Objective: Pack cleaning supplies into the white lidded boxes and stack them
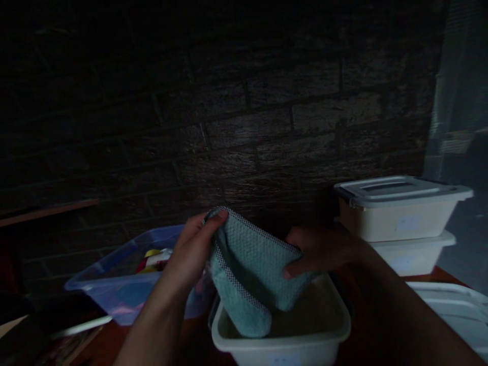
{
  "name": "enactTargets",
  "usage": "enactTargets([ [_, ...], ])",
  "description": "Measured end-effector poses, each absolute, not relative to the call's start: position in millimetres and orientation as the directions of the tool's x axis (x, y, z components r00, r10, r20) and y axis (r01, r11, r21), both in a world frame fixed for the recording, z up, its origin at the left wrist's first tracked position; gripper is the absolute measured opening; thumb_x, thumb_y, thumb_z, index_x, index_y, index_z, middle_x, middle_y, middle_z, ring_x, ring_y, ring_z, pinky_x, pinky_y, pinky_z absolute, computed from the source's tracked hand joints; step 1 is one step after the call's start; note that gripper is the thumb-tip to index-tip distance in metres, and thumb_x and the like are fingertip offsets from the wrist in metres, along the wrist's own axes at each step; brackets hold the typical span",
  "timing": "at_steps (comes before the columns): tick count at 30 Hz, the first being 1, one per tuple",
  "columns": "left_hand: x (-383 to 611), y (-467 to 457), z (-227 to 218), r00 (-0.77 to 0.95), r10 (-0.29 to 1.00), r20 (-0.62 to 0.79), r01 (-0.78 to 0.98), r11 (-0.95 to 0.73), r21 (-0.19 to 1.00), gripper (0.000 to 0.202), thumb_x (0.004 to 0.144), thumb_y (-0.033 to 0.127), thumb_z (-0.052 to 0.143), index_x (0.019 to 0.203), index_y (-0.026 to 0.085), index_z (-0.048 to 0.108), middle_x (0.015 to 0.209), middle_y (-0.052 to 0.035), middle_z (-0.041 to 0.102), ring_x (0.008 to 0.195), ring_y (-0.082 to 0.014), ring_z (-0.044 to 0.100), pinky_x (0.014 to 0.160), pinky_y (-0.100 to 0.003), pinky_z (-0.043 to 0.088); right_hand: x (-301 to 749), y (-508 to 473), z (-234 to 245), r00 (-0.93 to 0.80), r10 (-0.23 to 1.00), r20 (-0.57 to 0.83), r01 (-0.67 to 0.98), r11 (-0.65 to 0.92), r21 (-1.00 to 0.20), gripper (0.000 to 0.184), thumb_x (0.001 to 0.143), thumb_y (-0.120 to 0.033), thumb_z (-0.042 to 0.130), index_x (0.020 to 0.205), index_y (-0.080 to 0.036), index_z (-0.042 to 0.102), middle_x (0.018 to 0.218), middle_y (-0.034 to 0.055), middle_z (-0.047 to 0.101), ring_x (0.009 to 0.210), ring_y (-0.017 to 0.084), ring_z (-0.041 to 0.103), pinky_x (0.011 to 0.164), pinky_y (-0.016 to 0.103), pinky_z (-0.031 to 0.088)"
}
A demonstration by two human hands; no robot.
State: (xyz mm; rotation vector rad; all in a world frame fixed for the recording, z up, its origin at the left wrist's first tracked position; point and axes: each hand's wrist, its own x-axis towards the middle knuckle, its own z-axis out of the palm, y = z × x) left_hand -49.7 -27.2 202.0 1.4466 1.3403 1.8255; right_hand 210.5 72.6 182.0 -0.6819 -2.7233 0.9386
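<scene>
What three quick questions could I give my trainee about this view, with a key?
1. True or false: only the right grip holds the greenish cloth.
2. Choose one: where is the bluish see-through container? A) on top of the stacked boxes; B) inside the open pale box; C) left of the open pale box.
3. Count: how many boxes form the stack at the right?

Key: 1. False; the left grip holds it too. 2. C. 3. Two.

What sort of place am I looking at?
Probably a dim storage or sorting corner: a dark brick-patterned wall, stacked pale boxes at right, and a translucent bluish bin holding colourful items.
</scene>
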Motion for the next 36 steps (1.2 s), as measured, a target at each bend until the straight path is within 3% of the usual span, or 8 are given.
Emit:
enactTargets([
  [3,-73.5,-14.1,202.7,-0.499,0.765,0.406,0.085,-0.423,0.902,0.020,0.076,0.038,0.078,0.082,0.020,0.071,0.071,0.0021,0.068,0.062,-0.0179,0.060,0.059,-0.027,0.048,218.0,79.9,182.7,-0.863,0.503,0.039,0.313,0.595,-0.741,0.038,0.087,-0.053,0.071,0.080,-0.016,0.075,0.072,0.0031,0.071,0.065,0.016,0.065,0.055,0.024,0.047],
  [6,-89.7,-2.3,201.8,-0.547,0.740,0.392,0.031,-0.450,0.892,0.019,0.072,0.035,0.077,0.081,0.018,0.072,0.072,0.0016,0.069,0.064,-0.0178,0.059,0.060,-0.027,0.047,228.4,85.6,188.4,-0.782,0.598,0.175,0.201,0.507,-0.838,0.037,0.088,-0.052,0.073,0.085,-0.015,0.077,0.076,0.0060,0.074,0.067,0.017,0.067,0.060,0.026,0.052],
  [11,-95.0,7.1,196.2,-0.441,0.782,0.440,0.049,-0.469,0.882,0.021,0.074,0.037,0.079,0.080,0.017,0.076,0.077,-0.0012,0.072,0.069,-0.0179,0.061,0.065,-0.027,0.046,236.0,92.7,192.8,-0.457,0.732,0.505,-0.058,0.542,-0.838,0.020,0.077,-0.038,0.087,0.078,-0.021,0.078,0.071,-0.0010,0.071,0.068,0.013,0.063,0.065,0.025,0.050],
  [14,-93.2,8.5,194.8,-0.352,0.790,0.501,0.091,-0.504,0.859,0.022,0.079,0.038,0.080,0.088,0.018,0.079,0.084,-0.0026,0.075,0.075,-0.0180,0.064,0.072,-0.026,0.048,232.9,95.1,191.5,-0.357,0.719,0.596,-0.219,0.556,-0.802,0.014,0.074,-0.028,0.088,0.084,-0.023,0.080,0.087,-0.0013,0.077,0.084,0.015,0.067,0.082,0.028,0.051],
  [17,-93.4,10.1,194.8,-0.326,0.776,0.540,0.139,-0.526,0.839,0.023,0.079,0.039,0.083,0.090,0.019,0.080,0.083,-0.0020,0.075,0.076,-0.0166,0.064,0.072,-0.024,0.047,230.1,96.6,190.9,-0.357,0.720,0.595,-0.295,0.517,-0.804,0.014,0.080,-0.026,0.084,0.094,-0.023,0.080,0.095,0.0001,0.078,0.091,0.016,0.068,0.089,0.031,0.050],
  [22,-97.3,13.2,193.7,-0.357,0.756,0.548,0.151,-0.533,0.833,0.026,0.076,0.039,0.087,0.091,0.019,0.080,0.081,-0.0015,0.075,0.070,-0.0134,0.063,0.067,-0.022,0.047,229.8,98.5,191.5,-0.264,0.780,0.568,-0.333,0.479,-0.812,0.018,0.083,-0.032,0.083,0.073,-0.020,0.072,0.071,-0.0039,0.067,0.065,0.010,0.057,0.066,0.025,0.044],
  [28,-95.9,11.9,193.3,-0.272,0.808,0.522,0.064,-0.526,0.848,0.024,0.083,0.041,0.082,0.086,0.017,0.080,0.084,-0.0048,0.078,0.072,-0.0141,0.065,0.070,-0.023,0.050,228.6,94.5,196.3,-0.143,0.834,0.532,-0.409,0.440,-0.800,0.016,0.080,-0.034,0.084,0.084,-0.021,0.076,0.081,-0.0008,0.071,0.069,0.013,0.060,0.065,0.026,0.046],
  [36,-90.7,6.2,194.5,0.001,0.895,0.446,-0.083,-0.444,0.892,0.032,0.089,0.031,0.077,0.117,0.017,0.077,0.115,-0.0132,0.078,0.098,-0.0202,0.074,0.096,-0.031,0.054,234.2,99.5,197.4,0.037,0.845,0.533,-0.396,0.502,-0.769,0.014,0.079,-0.031,0.083,0.079,-0.024,0.071,0.077,-0.0012,0.065,0.067,0.015,0.056,0.060,0.028,0.045],
])
